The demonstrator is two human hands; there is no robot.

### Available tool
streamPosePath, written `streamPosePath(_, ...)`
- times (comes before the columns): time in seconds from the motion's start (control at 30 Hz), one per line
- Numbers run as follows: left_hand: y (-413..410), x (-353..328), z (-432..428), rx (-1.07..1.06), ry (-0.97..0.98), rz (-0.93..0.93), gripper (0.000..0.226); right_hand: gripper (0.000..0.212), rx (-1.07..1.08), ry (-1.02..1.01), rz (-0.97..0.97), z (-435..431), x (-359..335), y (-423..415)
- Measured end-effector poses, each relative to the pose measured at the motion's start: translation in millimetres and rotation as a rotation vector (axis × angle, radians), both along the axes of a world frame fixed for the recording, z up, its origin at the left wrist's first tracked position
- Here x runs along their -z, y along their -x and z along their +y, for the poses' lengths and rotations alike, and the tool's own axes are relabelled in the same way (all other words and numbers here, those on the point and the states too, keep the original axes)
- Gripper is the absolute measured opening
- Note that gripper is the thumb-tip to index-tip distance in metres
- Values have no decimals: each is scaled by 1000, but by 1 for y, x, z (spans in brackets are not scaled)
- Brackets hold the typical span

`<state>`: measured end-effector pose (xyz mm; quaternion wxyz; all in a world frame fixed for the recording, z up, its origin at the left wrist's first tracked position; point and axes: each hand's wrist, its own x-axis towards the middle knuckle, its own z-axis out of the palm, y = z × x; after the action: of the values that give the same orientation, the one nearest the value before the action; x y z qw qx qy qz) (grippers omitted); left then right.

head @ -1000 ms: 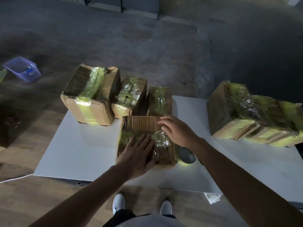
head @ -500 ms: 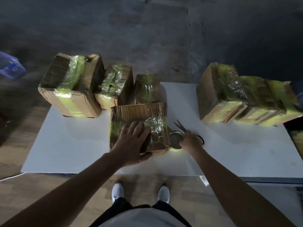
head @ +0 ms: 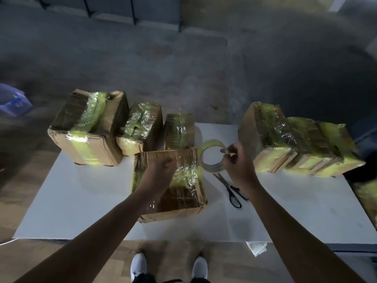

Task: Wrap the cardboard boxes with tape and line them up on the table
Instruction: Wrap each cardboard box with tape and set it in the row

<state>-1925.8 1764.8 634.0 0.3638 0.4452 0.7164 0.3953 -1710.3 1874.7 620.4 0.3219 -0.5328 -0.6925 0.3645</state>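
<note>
Tape roll [head: 211,158] is up off the table [head: 81,201] now. My right hand [head: 238,164] has pinched its rim and holds it upright just beside the half-wrapped box [head: 179,193], with the scissors [head: 229,188] left lying below. My left hand [head: 161,168] stays on the box top, too blurred to tell its grip. Another band of tape comes next, I'd judge; the taped boxes [head: 87,135] wait behind.

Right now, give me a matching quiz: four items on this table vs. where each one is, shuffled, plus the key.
1 tape roll
2 scissors
3 front box
4 largest box

a flat on the table, right of the front box
b under the left hand
c held in the right hand
d left end of the back row

Pairs: 1-c, 2-a, 3-b, 4-d
</note>
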Motion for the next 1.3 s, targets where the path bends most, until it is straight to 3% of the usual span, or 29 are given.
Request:
streamPosePath(0.07,1,-13,8,-23,81,-244,20,25,-124,-128,10,-5,-14,8)
streamPosePath(0.17,7,-25,14,-42,112,-416,24,33,-295,-313,-45,-9,-22,24)
streamPosePath(0.33,25,-31,8,-133,123,-446,22,33,-449,-448,-158,-10,-26,50)
streamPosePath(0.53,39,-33,1,-226,92,-337,11,38,-564,-596,-238,-17,-29,75)
streamPosePath(0.63,48,-29,-4,-299,85,-437,17,39,-590,-647,-209,-17,-31,82)
streamPosePath(0.73,55,-25,-6,-338,123,-547,18,44,-603,-467,-121,-17,-29,84)
streamPosePath(0.8,58,-22,-8,-347,156,-566,14,54,-614,-288,-73,-19,-28,85)
streamPosePath(0.87,61,-19,-9,-365,153,-551,10,61,-664,-236,-48,-19,-24,89)
streamPosePath(1.07,71,-15,-14,-362,142,-486,8,52,-752,48,-101,-17,-20,101)
streamPosePath(1.3,86,-11,-28,-380,124,-429,11,53,-877,-62,-264,-16,-38,118)
